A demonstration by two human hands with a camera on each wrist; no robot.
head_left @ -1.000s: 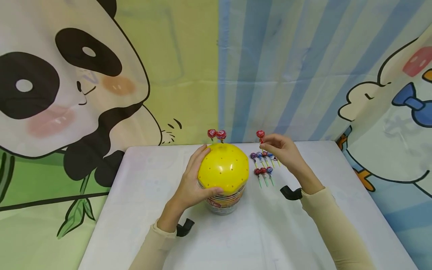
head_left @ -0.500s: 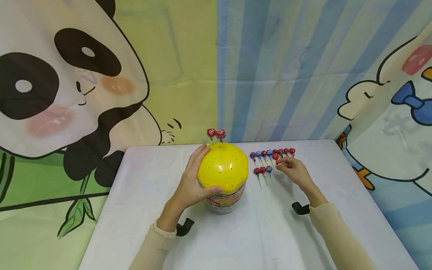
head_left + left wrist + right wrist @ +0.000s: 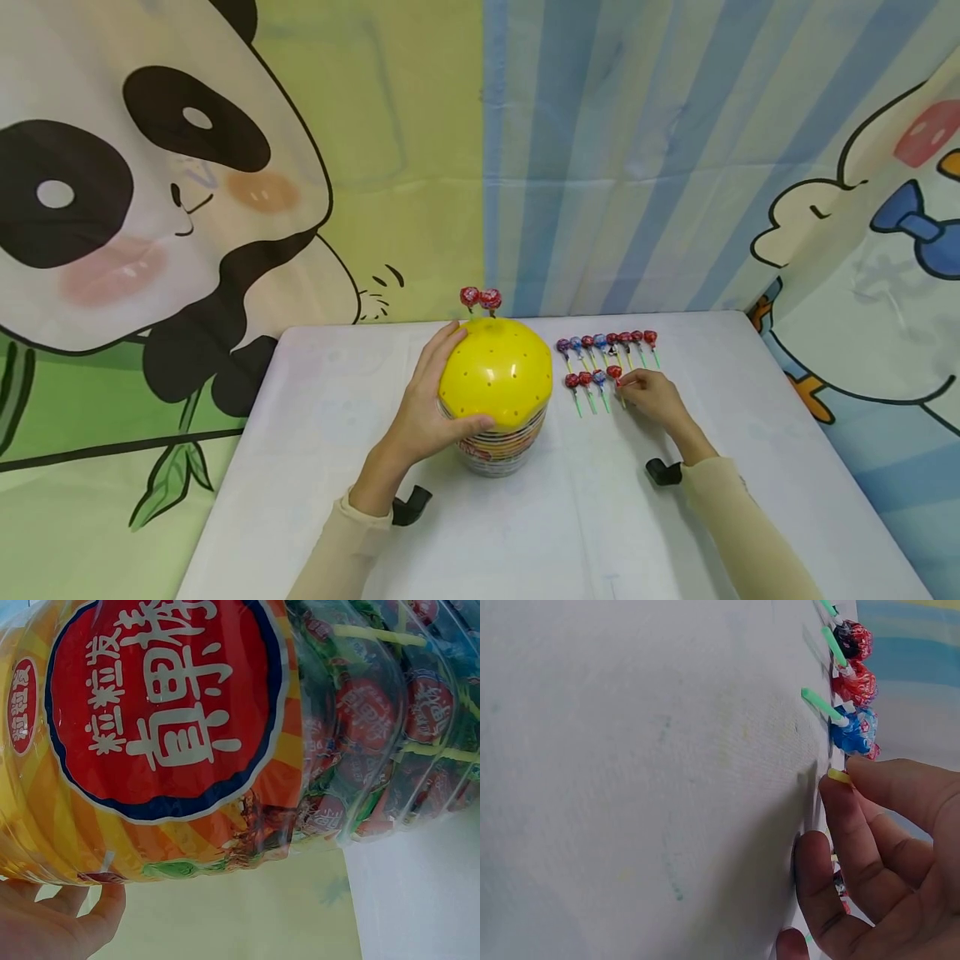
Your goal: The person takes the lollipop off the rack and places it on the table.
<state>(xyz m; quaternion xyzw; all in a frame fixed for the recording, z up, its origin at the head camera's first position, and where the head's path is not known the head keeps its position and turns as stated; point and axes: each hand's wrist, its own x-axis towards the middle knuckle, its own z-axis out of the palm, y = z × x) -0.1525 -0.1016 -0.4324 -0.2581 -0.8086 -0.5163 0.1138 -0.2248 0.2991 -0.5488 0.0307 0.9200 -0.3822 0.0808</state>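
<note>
My left hand grips a plastic jar by its yellow dotted lid, thumb in front and fingers at the left side. In the left wrist view the jar's orange and red label fills much of the picture, with wrapped lollipops visible through the clear wall. My right hand pinches a red-wrapped lollipop at the right end of the front row on the table. In the right wrist view its yellow stick pokes out between thumb and index finger, beside a blue lollipop.
Two red lollipops stand up at the lid's far side. Several others lie in a back row, and the front row includes red and blue ones. A white cloth covers the table; a cartoon backdrop rises behind it.
The right hand has carried the red lollipop from above the back row down and right, to the front row's right end. The left hand has stayed on the jar.
</note>
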